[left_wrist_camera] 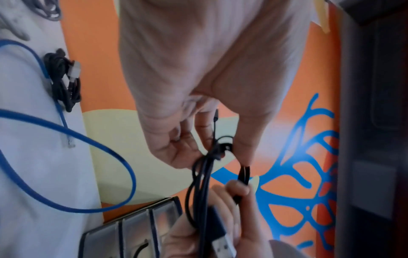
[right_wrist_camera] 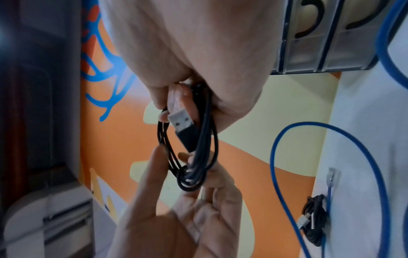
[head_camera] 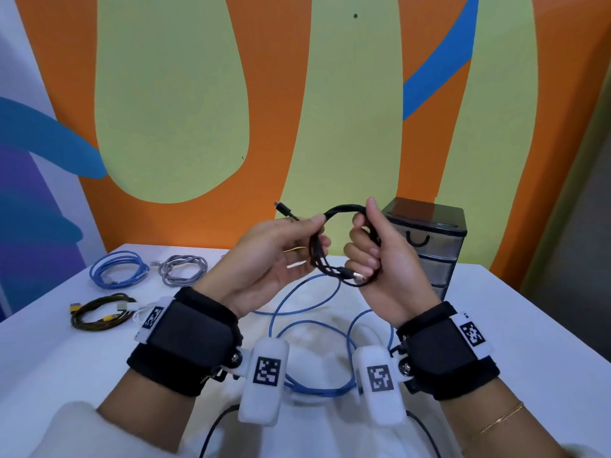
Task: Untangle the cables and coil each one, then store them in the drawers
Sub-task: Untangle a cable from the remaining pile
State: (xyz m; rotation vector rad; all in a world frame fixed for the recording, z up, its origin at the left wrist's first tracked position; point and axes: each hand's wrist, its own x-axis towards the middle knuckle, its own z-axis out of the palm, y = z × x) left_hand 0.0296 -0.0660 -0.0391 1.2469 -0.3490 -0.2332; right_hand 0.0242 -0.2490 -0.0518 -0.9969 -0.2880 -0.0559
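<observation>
Three coiled cables (head_camera: 115, 272) lie left of the drawers (head_camera: 429, 246).

Black cable (head_camera: 334, 246) smooth, with a shiny metal plug (right_wrist_camera: 180, 120); drawer unit (head_camera: 429, 246) glossy translucent plastic.

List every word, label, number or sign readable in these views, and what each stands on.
No readable words, brands or numbers in any view.
Wrist straps: square black-and-white coded markers, patterns only, no text.
White camera housings: the same kind of marker, no text.
Drawer unit: no label visible.
USB plug of the black cable: no marking legible.
Wall: painted shapes only, no lettering.
</observation>
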